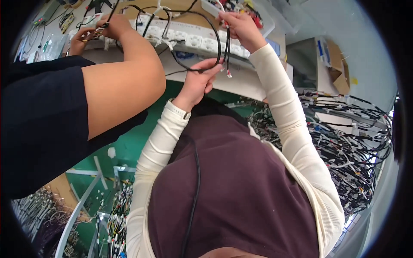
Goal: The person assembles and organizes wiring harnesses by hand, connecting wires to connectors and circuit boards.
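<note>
My left hand (pixel 200 81) is closed, thumb and fingers pinching a black cable (pixel 219 38) that bends in a wide loop above the bench edge. Higher and to the right, my right hand (pixel 242 31) has its fingertips closed on thin black wires (pixel 227 46) of a harness. These wires hang down past my left fingertips and end in a small white and red connector (pixel 229 74). Behind the loop runs a row of white sockets (pixel 194 41) on the bench. Whether both hands hold parts of one harness, I cannot tell.
A co-worker's arm (pixel 142 73) reaches in close on my left, with that person's hands (pixel 116 26) on other wires. Bundles of black cables (pixel 344 167) hang at the right. A bin of parts (pixel 269 21) and a cardboard box (pixel 337 66) stand at the far right.
</note>
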`<state>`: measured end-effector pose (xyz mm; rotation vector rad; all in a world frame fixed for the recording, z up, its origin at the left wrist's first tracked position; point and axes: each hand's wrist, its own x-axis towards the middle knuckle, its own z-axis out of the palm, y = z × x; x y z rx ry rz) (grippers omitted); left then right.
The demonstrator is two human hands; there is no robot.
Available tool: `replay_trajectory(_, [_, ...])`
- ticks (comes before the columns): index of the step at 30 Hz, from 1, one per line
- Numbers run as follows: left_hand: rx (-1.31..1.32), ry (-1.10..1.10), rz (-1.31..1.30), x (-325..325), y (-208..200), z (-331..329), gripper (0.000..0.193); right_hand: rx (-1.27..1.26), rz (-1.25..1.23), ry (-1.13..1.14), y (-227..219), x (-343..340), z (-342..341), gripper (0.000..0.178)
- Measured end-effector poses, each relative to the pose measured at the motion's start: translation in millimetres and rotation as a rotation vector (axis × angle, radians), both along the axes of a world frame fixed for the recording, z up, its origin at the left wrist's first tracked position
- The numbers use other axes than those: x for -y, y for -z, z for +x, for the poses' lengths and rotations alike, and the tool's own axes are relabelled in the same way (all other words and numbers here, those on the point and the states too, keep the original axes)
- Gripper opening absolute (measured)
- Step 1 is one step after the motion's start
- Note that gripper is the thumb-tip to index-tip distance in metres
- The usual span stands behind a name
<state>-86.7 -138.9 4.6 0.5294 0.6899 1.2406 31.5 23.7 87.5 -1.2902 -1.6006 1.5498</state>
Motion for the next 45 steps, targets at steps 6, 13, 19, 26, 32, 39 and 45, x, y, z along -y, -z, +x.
replay_trajectory(6, [-0.48, -0.096, 0.144, -14, 4, 10, 0.013, -0.083, -0.026, -0.133, 12, 21, 18, 0.033])
replay_trajectory(13, [-1.009, -0.657, 0.442, -49, 19, -3, 0.018, 0.084, 0.185, -0.351, 45, 50, 54, 0.026])
replay_trajectory(19, [-1.346, -0.644, 0.531, -58, 35, -4, 0.01, 0.108, 0.178, -0.203, 87, 52, 49, 0.016])
replay_trajectory(26, [-1.221, -0.895, 0.339, -55, 81, -3, 0.019, 0.11, 0.51, -0.272, 92, 52, 36, 0.015])
replay_trajectory(32, [-1.156, -0.916, 0.246, -55, 90, -3, 0.012, 0.018, 0.548, -0.153, 86, 52, 39, 0.019])
replay_trajectory(39, [-1.377, -0.796, 0.276, -54, 82, -7, 0.014, 0.053, 0.619, -0.125, 100, 39, 33, 0.027])
replay_trajectory(45, [-1.521, -0.554, 0.356, -57, 52, -18, 0.021, 0.065, 0.625, -0.09, 108, 30, 33, 0.024])
